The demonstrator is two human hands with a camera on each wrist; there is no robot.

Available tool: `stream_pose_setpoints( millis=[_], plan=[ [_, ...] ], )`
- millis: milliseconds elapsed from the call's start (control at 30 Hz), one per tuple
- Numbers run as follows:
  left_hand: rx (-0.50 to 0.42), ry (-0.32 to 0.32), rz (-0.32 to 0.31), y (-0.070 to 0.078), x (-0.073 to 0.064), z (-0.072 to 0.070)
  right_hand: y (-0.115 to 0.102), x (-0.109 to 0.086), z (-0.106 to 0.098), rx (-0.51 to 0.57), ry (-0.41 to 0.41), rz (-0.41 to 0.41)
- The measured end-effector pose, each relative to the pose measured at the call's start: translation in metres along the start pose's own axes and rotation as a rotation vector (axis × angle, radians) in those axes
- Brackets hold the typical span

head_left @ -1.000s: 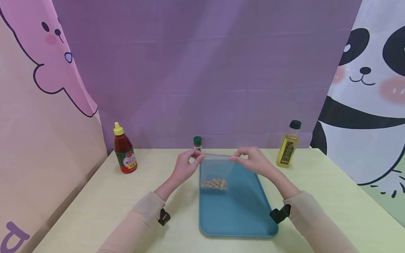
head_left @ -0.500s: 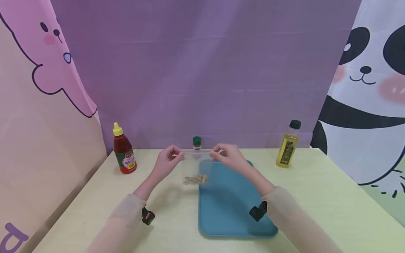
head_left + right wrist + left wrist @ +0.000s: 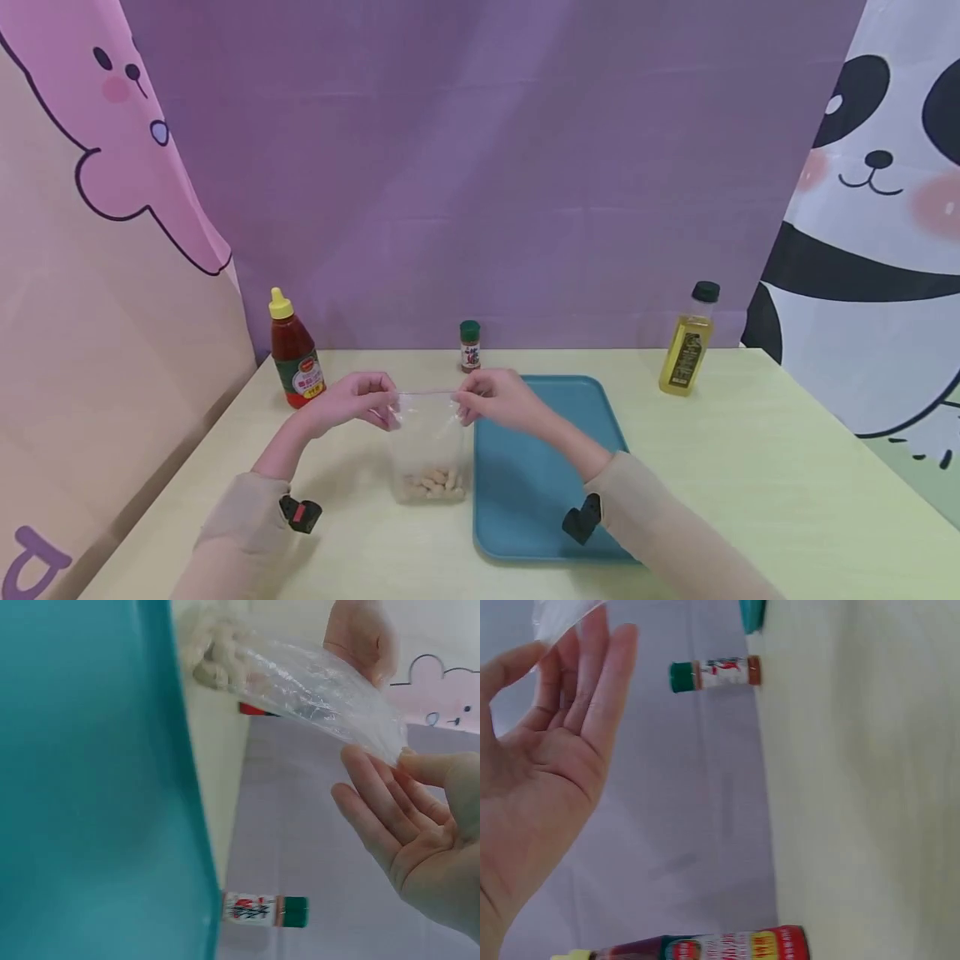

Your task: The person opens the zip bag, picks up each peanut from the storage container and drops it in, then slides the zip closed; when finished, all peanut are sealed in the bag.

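Observation:
A clear zip bag (image 3: 429,429) hangs upright by its top edge between both hands, left of the blue tray. Tan pieces that look like unshelled peanuts (image 3: 435,483) lie in its bottom. My left hand (image 3: 352,402) pinches one top corner between thumb and fingertips; in the left wrist view only a corner of the bag (image 3: 559,616) shows above that hand (image 3: 551,742). At the opposite corner my right hand (image 3: 498,398) pinches the bag's edge, its other fingers spread in the right wrist view. Whether the bag's bottom touches the table I cannot tell.
The blue tray (image 3: 551,483) lies flat on the pale table (image 3: 750,483), partly under my right forearm. A red sauce bottle (image 3: 296,354) stands back left, a green-capped spice jar (image 3: 470,346) back centre, an oil bottle (image 3: 688,342) back right. A purple curtain (image 3: 480,167) hangs behind.
Both hands have carried the bag leftward, from over the tray to beside it, and then lower and nearer. The spice jar now shows fully behind the hands.

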State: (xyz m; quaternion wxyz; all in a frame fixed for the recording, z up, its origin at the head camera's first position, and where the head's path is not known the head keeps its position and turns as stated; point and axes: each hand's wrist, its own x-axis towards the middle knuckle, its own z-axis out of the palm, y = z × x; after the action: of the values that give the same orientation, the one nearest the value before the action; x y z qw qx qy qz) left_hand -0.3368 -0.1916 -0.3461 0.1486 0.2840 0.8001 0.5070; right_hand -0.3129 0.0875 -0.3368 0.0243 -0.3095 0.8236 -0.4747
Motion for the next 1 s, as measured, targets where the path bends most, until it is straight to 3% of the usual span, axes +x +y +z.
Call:
stream_pose_setpoints(
  millis=[100, 500, 767, 900, 1000],
  plan=[
    [0.047, 0.012, -0.039, -0.01, 0.006, 0.001, 0.009, 0.003, 0.003, -0.012, 0.007, 0.041],
    [0.256, 0.215, -0.19, -0.038, 0.042, 0.015, 0.043, -0.002, -0.01, -0.15, 0.144, 0.101],
    [0.346, 0.256, -0.312, -0.045, 0.044, 0.022, 0.05, -0.022, -0.034, -0.166, 0.16, 0.131],
    [0.372, 0.282, -0.306, -0.045, 0.04, 0.021, 0.058, -0.032, -0.049, -0.183, 0.175, 0.11],
    [0.415, 0.332, -0.26, -0.044, 0.039, 0.017, 0.063, -0.039, -0.061, -0.208, 0.191, 0.094]
  ],
)
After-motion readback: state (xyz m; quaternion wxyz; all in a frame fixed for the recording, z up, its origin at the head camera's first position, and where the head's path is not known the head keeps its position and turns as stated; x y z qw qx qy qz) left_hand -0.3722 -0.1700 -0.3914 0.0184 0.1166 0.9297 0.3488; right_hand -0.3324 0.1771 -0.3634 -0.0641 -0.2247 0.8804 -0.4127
